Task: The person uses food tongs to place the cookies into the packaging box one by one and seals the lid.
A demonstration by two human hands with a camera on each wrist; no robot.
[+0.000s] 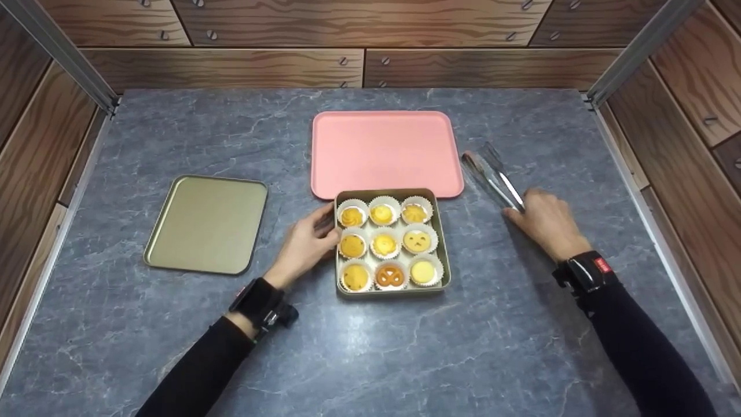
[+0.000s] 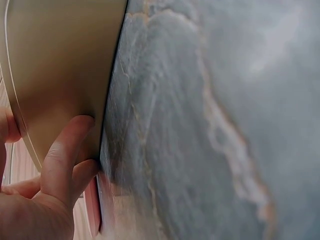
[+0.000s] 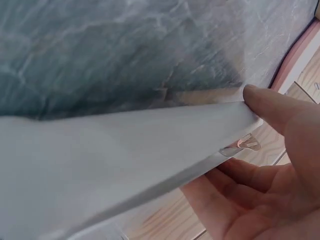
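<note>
My left hand [image 1: 307,243] holds the left side of a square gold tin [image 1: 392,292]. Its thumb is at the rim, and its fingers [image 2: 60,157] press the outer wall. Inside the tin, rows of small yellow and golden-brown cookies [image 1: 422,272] sit in white paper cups. One dark brown pretzel-shaped cookie [image 1: 390,276] lies in the front row. On the right, my right hand [image 1: 547,223] grips metal tongs [image 1: 506,185] near the handle end. The tongs' two arms spread apart and point away toward the back left. In the right wrist view the tongs [image 3: 125,155] look large and pale.
A pink tray [image 1: 388,153] lies directly behind the tin, its front edge near the tin's back rim. To the left lies a flat gold lid [image 1: 208,223]. Wood-patterned walls [image 1: 220,66] border the grey marbled table [image 1: 370,359] at the back and sides.
</note>
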